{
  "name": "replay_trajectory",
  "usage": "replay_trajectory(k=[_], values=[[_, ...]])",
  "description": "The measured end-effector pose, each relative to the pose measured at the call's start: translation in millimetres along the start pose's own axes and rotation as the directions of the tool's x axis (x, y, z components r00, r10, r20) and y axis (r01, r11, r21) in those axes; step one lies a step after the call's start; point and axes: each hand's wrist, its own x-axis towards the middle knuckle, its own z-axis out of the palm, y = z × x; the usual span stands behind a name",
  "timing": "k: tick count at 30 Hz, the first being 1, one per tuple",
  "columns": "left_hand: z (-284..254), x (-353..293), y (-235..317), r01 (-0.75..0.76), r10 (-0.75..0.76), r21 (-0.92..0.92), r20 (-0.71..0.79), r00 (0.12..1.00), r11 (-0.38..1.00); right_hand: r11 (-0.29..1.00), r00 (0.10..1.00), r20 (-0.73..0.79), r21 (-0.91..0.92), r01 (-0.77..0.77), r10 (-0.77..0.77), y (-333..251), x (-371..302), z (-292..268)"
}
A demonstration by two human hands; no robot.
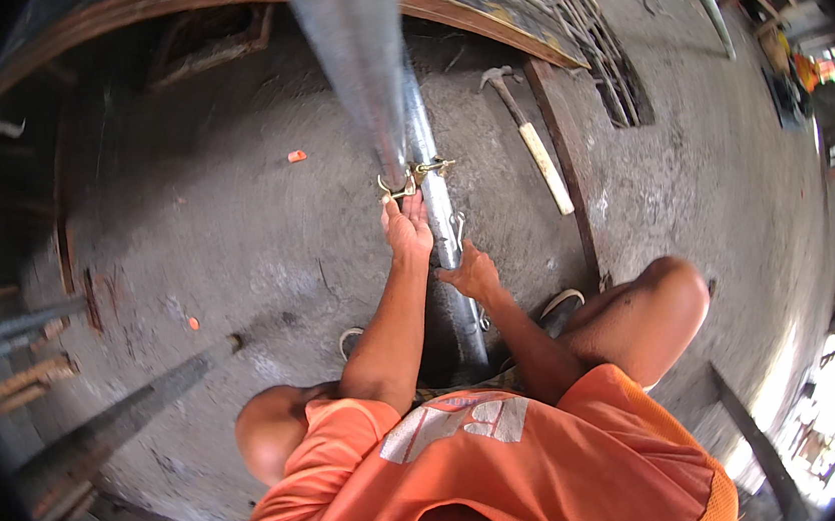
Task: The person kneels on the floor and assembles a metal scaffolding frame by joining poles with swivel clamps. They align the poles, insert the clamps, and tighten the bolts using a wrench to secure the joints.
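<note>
A gold-coloured scaffold coupler [436, 167] sits around a grey metal pipe [460, 309] that runs away from me between my legs. Its open half hangs to the left, at the foot of a thick upright metal pipe [352, 51]. My left hand [408, 227] has its fingers closed on that half of the coupler. Further back toward me, my right hand [475, 273] rests against the lower pipe with the thumb across it. A wrench [459, 224] pokes out beyond its fingers, and a shiny end shows below the hand; the grip itself is partly hidden.
On the concrete floor to the right lies a claw hammer [541, 158] beside a long dark strip [562, 146]. Small orange pieces [297, 156] are at left. Another pipe [140, 403] points in from the left. A bundle of rods [608, 51] lies at the upper right.
</note>
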Motion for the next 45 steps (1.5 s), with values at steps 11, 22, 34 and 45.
replay_trajectory(k=[11, 22, 34, 45], values=[[8, 4, -10, -0.001, -0.008, -0.138, -0.070, 0.997, 0.990, 0.988, 0.816, -0.561, -0.136, 0.072, -0.137, 18, -13, -8], [-1, 4, -35, -0.018, 0.066, -0.616, 0.054, 0.996, 0.787, 0.239, 0.683, 0.348, -0.756, 0.609, -0.642, -202, 76, -15], [1, 32, -49, -0.040, 0.009, -0.629, -0.052, 0.999, 0.776, 0.034, 0.791, 0.515, -0.831, 0.555, -0.329, -227, 115, 8], [-12, 48, -64, -0.045, -0.003, -0.481, -0.098, 0.995, 0.876, 0.012, 0.799, 0.544, -0.824, 0.566, -0.256, -241, 106, 5]])
